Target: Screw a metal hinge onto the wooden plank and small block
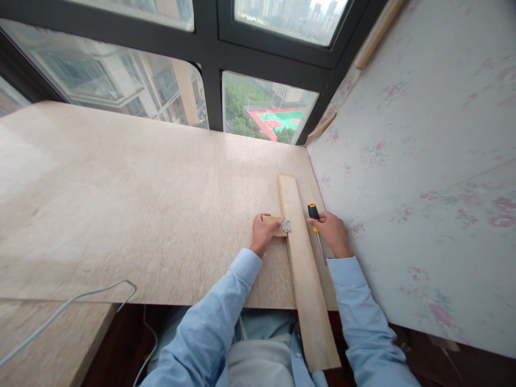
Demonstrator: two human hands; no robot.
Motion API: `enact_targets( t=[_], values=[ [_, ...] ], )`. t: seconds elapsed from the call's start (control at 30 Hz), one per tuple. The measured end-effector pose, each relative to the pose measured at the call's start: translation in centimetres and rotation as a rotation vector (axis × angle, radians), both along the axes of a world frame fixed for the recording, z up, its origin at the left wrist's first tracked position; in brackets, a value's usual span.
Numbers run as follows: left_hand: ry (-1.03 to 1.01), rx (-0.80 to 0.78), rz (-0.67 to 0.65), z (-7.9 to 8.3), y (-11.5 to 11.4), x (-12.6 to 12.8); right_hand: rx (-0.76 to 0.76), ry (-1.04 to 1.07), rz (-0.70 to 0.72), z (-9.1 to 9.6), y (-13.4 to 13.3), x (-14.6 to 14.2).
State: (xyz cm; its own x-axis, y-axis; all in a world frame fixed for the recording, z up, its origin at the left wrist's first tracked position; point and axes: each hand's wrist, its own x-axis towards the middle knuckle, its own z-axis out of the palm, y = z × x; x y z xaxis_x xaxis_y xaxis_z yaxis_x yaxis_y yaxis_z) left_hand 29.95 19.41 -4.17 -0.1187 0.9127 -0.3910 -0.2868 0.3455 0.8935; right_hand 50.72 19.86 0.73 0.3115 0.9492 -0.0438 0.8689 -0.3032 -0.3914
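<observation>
A long wooden plank [303, 258] lies on the marble counter [141, 215] and sticks out over its near edge toward me. A small wooden block [274, 220] sits against the plank's left side, joined to it by a small metal hinge [286, 226]. My left hand [263, 234] is closed around the block. My right hand [328, 230] grips a screwdriver [313, 211] with a yellow and black handle just right of the plank. Its metal shaft [321, 249] points back toward me under my wrist.
A flowered wall panel [423, 161] rises close on the right of the plank. Dark-framed windows [209, 80] run along the far side of the counter. A white cable [72, 301] loops over the counter's near left corner.
</observation>
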Motion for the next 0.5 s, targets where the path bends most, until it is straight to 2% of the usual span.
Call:
enact_targets(
  t=[0.17,0.5],
  values=[
    [0.028,-0.016,0.017,0.0,0.0,0.0,-0.034,-0.025,0.010,-1.0,-0.2,0.5],
    [0.015,-0.030,0.005,0.4,0.0,-0.1,-0.002,-0.116,0.024,-1.9,-0.3,0.9]
  ],
)
